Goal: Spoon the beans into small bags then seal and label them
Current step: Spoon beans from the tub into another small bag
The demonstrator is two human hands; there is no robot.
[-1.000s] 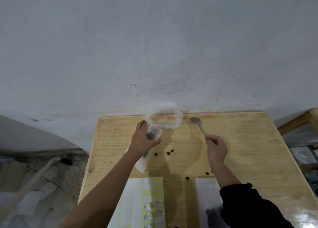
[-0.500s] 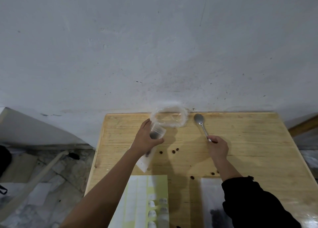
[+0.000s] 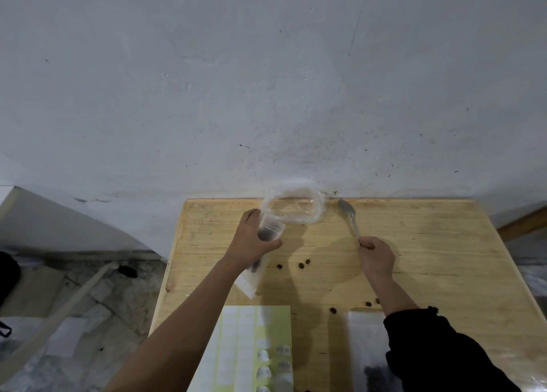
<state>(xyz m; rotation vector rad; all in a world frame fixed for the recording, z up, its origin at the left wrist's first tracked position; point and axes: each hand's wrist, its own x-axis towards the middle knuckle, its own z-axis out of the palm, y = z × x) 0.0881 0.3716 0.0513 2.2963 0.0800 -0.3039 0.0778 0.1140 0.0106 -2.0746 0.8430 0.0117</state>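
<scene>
My left hand (image 3: 251, 242) grips a small clear bag (image 3: 270, 230) with dark beans in its lower part, mouth held open, over the left part of the wooden table (image 3: 429, 258). A white bag strip (image 3: 250, 279) lies under that hand. My right hand (image 3: 376, 255) holds a metal spoon (image 3: 349, 217) by the handle end; its bowl points toward the wall and rests near the table's back edge. A larger crumpled clear plastic bag (image 3: 296, 208) stands open between the two hands. Loose beans (image 3: 302, 264) lie scattered on the wood.
A label sheet (image 3: 251, 350) with white stickers lies at the front edge. To its right is a clear bag of dark beans (image 3: 370, 362), partly hidden by my black sleeve. A grey wall rises right behind the table. Rough floor lies to the left.
The view has shifted slightly. My right hand has slid the spoon a little right and away from the big bag. The left hand keeps its hold on the small bag.
</scene>
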